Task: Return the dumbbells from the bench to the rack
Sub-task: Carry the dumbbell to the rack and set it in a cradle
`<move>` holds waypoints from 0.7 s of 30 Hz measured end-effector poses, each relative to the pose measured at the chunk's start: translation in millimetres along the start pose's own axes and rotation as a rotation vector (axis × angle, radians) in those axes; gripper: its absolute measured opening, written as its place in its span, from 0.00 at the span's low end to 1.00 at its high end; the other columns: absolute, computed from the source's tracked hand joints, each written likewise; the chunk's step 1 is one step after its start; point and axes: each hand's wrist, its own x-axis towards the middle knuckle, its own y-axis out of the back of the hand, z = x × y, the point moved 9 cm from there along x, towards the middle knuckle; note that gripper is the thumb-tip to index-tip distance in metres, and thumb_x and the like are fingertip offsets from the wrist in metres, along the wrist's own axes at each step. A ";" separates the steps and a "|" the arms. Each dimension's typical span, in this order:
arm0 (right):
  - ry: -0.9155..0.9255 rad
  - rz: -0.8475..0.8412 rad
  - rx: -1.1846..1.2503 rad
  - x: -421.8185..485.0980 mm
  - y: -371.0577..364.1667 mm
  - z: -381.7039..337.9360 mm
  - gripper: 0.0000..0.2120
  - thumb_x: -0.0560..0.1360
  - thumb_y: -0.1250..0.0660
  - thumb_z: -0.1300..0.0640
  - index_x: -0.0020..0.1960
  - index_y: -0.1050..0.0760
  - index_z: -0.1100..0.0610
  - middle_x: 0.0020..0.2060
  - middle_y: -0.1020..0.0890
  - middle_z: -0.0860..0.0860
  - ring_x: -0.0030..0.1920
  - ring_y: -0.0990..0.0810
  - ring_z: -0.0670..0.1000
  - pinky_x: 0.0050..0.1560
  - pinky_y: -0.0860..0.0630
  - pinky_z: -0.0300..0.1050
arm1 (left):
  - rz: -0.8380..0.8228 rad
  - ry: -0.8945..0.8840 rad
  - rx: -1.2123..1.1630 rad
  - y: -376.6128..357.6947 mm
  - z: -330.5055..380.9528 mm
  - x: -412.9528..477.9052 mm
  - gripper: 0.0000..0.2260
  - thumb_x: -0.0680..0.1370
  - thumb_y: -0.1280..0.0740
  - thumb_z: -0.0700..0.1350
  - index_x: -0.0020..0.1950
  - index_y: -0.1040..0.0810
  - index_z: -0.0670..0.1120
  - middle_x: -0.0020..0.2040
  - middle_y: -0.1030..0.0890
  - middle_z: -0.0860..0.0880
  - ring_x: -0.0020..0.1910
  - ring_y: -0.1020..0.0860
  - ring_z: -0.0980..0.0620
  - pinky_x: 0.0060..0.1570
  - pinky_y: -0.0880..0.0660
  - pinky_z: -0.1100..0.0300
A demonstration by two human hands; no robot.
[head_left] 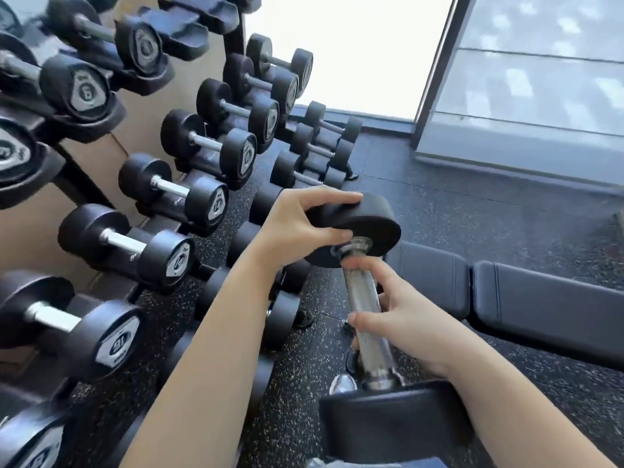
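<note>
- Dumbbell (366, 319): long axis from 12 to 6 o'clock.
- Left grip (297, 228): clasps the far head.
- Right grip (401, 319): fingers loosely curled round the knurled handle.
- Rack (77, 184) at 9 o'clock.

A black dumbbell (366, 298) hung in the air between both hands, above the speckled floor (472, 211). The left hand (297, 228) gripped its far head, while the right hand (401, 319) curled around the knurled steel handle. The rack (111, 194) of dumbbells stood to the left, and the padded bench (526, 295) lay to the right.
</note>
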 end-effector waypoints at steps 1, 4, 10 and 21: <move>0.005 0.000 0.002 15.0 7.1 -2.8 0.26 0.71 0.35 0.64 0.56 0.33 0.34 0.41 0.23 0.54 0.33 0.30 0.55 0.39 0.25 0.57 | 0.005 0.002 0.002 4.6 -5.5 15.4 0.20 0.64 0.26 0.37 0.56 0.21 0.45 0.49 0.19 0.47 0.52 0.21 0.50 0.56 0.25 0.53; 0.011 0.006 -0.014 54.9 28.1 -9.5 0.26 0.70 0.35 0.64 0.55 0.33 0.34 0.39 0.23 0.53 0.33 0.31 0.56 0.37 0.26 0.56 | 0.007 0.008 0.008 15.2 -19.9 57.2 0.20 0.64 0.26 0.37 0.56 0.21 0.46 0.50 0.18 0.48 0.52 0.20 0.53 0.56 0.25 0.56; -0.011 0.013 -0.002 125.0 64.1 -23.1 0.27 0.71 0.35 0.65 0.55 0.33 0.34 0.41 0.25 0.48 0.33 0.31 0.55 0.37 0.27 0.51 | 0.010 0.017 -0.055 34.3 -49.7 127.4 0.20 0.65 0.27 0.35 0.56 0.22 0.44 0.50 0.19 0.48 0.52 0.21 0.52 0.55 0.25 0.56; -0.056 0.100 0.026 264.4 127.4 -56.7 0.27 0.71 0.36 0.67 0.56 0.32 0.36 0.33 0.28 0.47 0.32 0.33 0.54 0.35 0.29 0.50 | -0.041 0.035 -0.098 72.4 -108.7 277.3 0.20 0.64 0.27 0.36 0.55 0.20 0.46 0.49 0.18 0.46 0.52 0.20 0.48 0.56 0.24 0.48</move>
